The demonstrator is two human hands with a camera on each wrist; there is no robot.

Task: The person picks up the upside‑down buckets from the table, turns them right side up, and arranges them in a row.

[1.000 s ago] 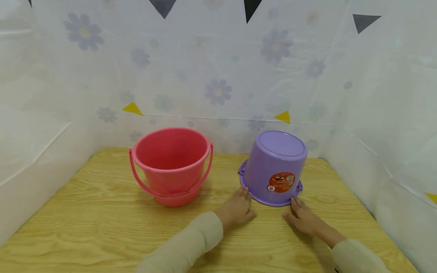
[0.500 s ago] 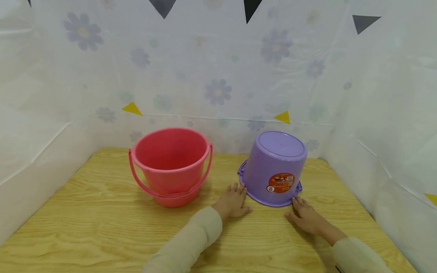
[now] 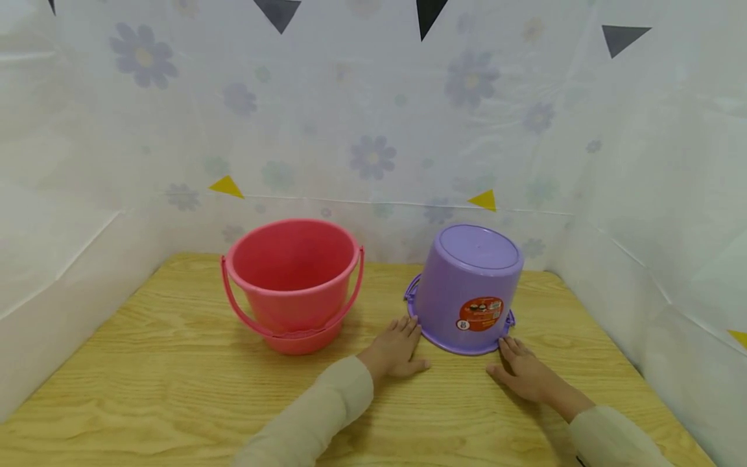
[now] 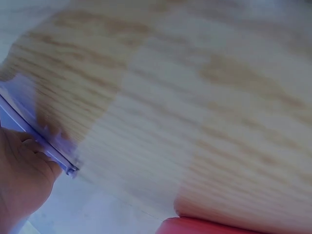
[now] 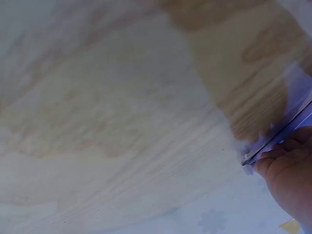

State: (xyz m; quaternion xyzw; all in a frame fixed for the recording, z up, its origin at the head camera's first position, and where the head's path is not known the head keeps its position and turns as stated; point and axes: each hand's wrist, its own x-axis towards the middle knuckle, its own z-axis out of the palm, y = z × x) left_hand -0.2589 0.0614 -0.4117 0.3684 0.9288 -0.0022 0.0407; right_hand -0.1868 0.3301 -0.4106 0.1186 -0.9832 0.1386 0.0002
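Note:
A purple bucket stands upside down on the wooden table, its round base facing up and an orange-red label on its side. My left hand lies at the left front of the bucket's rim, fingers extended and thumb spread. In the left wrist view the fingertips of that hand meet the purple rim. On the other side, my right hand has its straight fingertips at the right front of the rim. The right wrist view shows this hand against the rim.
To the left a red bucket stands upright, its handle hanging down in front. White sheeting with flowers encloses the back and sides of the table. Small yellow triangles hang low on the back sheet.
My left hand has shifted slightly left, its fingers now lying more spread beside the rim. The purple bucket has slid a touch left. The right hand has barely moved.

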